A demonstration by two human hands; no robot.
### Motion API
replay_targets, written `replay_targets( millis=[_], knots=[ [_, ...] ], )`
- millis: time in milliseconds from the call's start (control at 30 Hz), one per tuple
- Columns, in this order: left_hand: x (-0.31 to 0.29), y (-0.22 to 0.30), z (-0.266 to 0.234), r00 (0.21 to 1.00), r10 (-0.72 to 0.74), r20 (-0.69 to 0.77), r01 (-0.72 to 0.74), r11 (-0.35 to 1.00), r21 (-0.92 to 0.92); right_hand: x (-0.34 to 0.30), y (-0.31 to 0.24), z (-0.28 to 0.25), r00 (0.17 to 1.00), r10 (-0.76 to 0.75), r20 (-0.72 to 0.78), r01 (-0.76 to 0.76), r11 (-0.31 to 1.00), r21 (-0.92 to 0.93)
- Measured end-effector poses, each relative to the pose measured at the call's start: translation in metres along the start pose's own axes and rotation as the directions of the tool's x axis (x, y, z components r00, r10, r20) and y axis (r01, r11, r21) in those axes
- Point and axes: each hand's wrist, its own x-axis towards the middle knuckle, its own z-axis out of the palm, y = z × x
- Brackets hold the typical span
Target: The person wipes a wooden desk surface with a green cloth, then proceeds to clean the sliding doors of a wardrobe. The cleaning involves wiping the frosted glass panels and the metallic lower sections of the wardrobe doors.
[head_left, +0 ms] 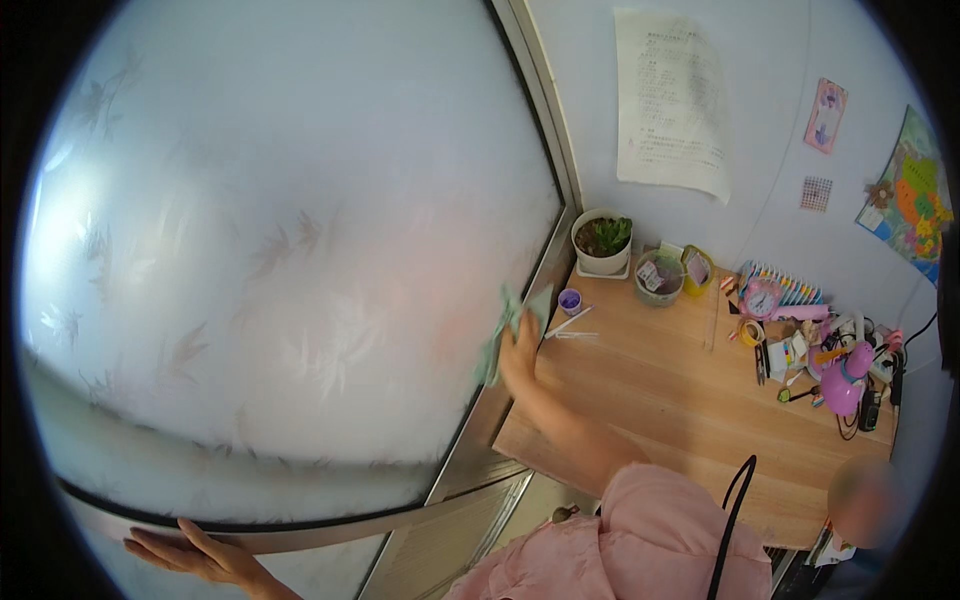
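Note:
My right hand (519,352) holds a pale green cloth (490,352) against the right edge of a large frosted glass pane (290,290) with a leaf pattern, where the glass meets its metal frame (566,245). Part of the cloth sticks out between and beyond my fingers. At the lower left, my left hand (205,560) rests on the curved-looking lower metal bar (290,538), its fingers stretched out and holding nothing. My right arm, in a pink sleeve, reaches across the near left corner of a wooden desk (640,390).
Near my right hand stand a potted plant (603,240), a small purple-lidded tub (570,301) and a clear container (660,278). A pink clock (761,297), a pink lamp (846,380) and cords crowd the desk's right side. A black cable (733,520) hangs before my sleeve.

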Motion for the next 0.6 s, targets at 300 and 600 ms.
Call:
replay_targets(
  millis=[300, 600],
  knots=[
    [0.001, 0.011, 0.011, 0.999, -0.037, 0.017, 0.04, 0.949, -0.314, -0.024, 0.065, 0.01, 0.89, 0.443, 0.109, -0.451, 0.821, 0.351],
    [0.0, 0.007, 0.005, 1.0, -0.013, -0.011, 0.005, 0.857, -0.515, -0.15, -0.124, -0.008, 0.876, -0.47, 0.107, 0.46, 0.882, 0.104]
  ],
)
